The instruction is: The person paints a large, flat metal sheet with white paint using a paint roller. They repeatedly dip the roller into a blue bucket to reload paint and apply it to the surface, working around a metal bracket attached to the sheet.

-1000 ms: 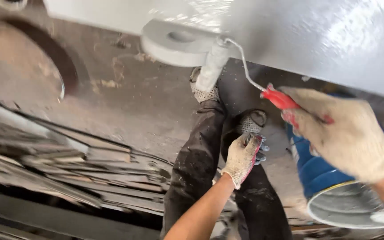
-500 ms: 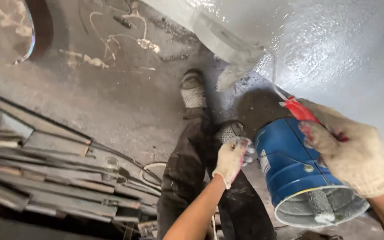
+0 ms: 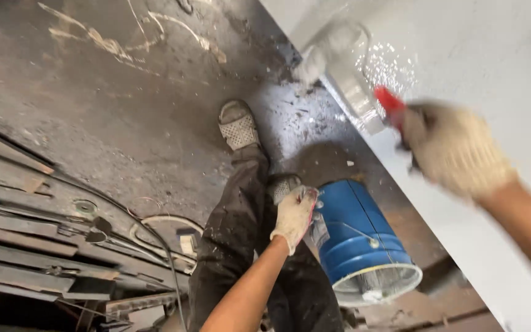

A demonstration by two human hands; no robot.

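Note:
My right hand [image 3: 453,150], in a pale knit glove, grips the red handle [image 3: 390,103] of a small paint roller [image 3: 324,52], blurred with motion against the big white-painted panel [image 3: 493,74] at upper right. My left hand [image 3: 294,215], also gloved, rests loosely curled on my dark trousers beside the rim side of a blue paint bucket [image 3: 364,237]; it holds nothing I can make out. The bucket stands on the floor with white paint inside. My two feet in grey sandals [image 3: 238,126] point away below me.
Rusty flat metal strips and bars [image 3: 38,246] lie stacked at lower left, with a thin cable [image 3: 155,233] looping over them. The concrete floor [image 3: 124,104] is dusty, with white paint streaks and splatter near the panel's edge.
The view swung, so the panel now fills the right side. My right hand carried the roller up and along the panel. The bucket came fully into view; my left hand stayed on my leg.

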